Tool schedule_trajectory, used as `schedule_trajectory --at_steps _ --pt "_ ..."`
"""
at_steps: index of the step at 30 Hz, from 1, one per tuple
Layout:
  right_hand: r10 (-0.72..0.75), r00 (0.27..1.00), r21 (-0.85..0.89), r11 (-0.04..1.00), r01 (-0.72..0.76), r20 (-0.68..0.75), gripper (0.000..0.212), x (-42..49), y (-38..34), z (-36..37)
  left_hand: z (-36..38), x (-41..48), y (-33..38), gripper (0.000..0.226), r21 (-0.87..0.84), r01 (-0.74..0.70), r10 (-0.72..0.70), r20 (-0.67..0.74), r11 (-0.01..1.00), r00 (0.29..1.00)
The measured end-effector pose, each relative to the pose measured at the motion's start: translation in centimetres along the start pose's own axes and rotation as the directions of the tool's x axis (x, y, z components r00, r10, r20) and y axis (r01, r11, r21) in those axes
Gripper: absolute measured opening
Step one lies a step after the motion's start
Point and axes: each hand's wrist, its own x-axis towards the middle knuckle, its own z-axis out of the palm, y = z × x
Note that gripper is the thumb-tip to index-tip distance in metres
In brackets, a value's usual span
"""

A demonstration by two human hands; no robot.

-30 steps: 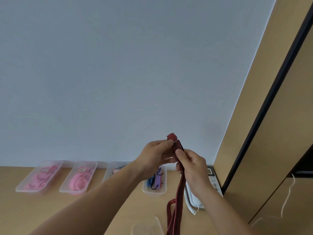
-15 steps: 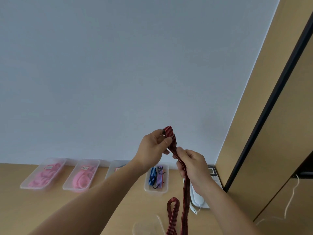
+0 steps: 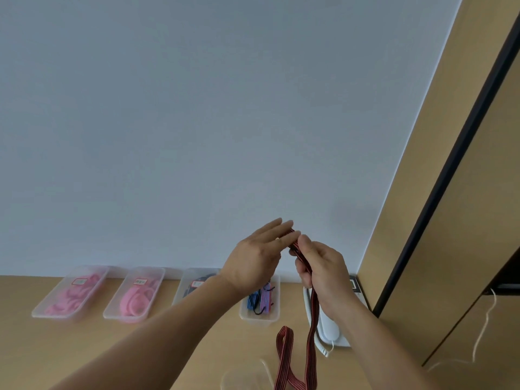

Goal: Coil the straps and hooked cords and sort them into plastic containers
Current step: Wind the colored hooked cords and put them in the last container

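Note:
A red-and-black striped strap point(image 3: 311, 333) hangs from my hands above the wooden table point(image 3: 84, 347), its lower part looping near the bottom edge. My right hand point(image 3: 320, 274) grips the strap just under its top end. My left hand point(image 3: 259, 260) has its fingers stretched out flat against the strap's top end. Four clear plastic containers stand along the wall: two with pink coils point(image 3: 70, 294) point(image 3: 135, 294), one with dark straps point(image 3: 194, 285), and one with blue and purple hooked cords point(image 3: 260, 301).
A white corded phone point(image 3: 329, 327) lies at the right behind the strap. A clear round lid or dish point(image 3: 242, 381) shows at the bottom edge. A wooden cabinet with a dark frame point(image 3: 439, 192) rises on the right, with a thin white cord point(image 3: 484, 333) hanging by it.
My left hand's fingers have gone from pinching the strap's top end to lying stretched out against it. My right hand has moved up closer to the top end.

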Motion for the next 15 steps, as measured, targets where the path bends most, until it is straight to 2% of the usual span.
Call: schedule_trajectory --at_steps 1,2,3,4,5,6,7,8,12,15 --pt "-0.015 1.000 -0.005 1.000 0.015 -0.003 0.040 0.0 0.0 -0.1 0.0 0.0 0.2 0.052 -0.165 0.178 -0.179 0.013 0.970 0.984" --pt "-0.029 1.000 -0.013 0.999 0.029 -0.007 0.035 0.0 0.1 -0.2 -0.1 0.1 0.5 0.055 -0.338 0.380 -0.372 0.089 0.861 0.924" --pt "-0.041 0.999 -0.021 0.999 0.041 -0.011 0.032 0.0 0.2 -0.2 -0.2 0.4 0.8 0.057 -0.494 0.555 -0.523 0.216 0.670 0.824" --pt "-0.049 0.999 -0.027 0.998 0.048 -0.014 0.029 -0.1 0.2 -0.1 -0.3 0.8 1.1 0.057 -0.617 0.661 -0.597 0.357 0.427 0.718" --pt "-0.055 0.998 -0.036 0.998 0.055 -0.016 0.028 -0.1 0.4 0.0 -0.3 1.1 1.2 0.055 -0.687 0.698 -0.608 0.471 0.203 0.640" --pt "-0.060 0.998 -0.047 0.997 0.059 -0.018 0.028 -0.2 0.5 0.1 -0.3 1.2 1.3 0.052 -0.719 0.693 -0.587 0.535 0.061 0.608" --pt "-0.061 0.998 -0.056 0.997 0.059 -0.022 0.027 -0.3 0.7 0.2 -0.5 1.3 1.5 0.049 -0.739 0.673 -0.571 0.544 0.021 0.615" --pt "-0.056 0.998 -0.061 0.997 0.054 -0.029 0.027 -0.4 0.9 0.3 -0.7 1.3 1.6 0.046 -0.759 0.650 -0.562 0.524 0.034 0.640" --pt "-0.025 0.998 -0.093 0.995 0.020 -0.061 0.025 -0.5 1.0 0.1 -0.8 1.1 1.6 0.029 -0.743 0.632 -0.513 0.463 0.220 0.723" --pt "0.042 0.995 -0.122 0.991 -0.052 -0.085 0.037 -0.4 1.0 0.0 -0.6 1.0 1.5 0.019 -0.715 0.630 -0.562 0.401 0.302 0.724"
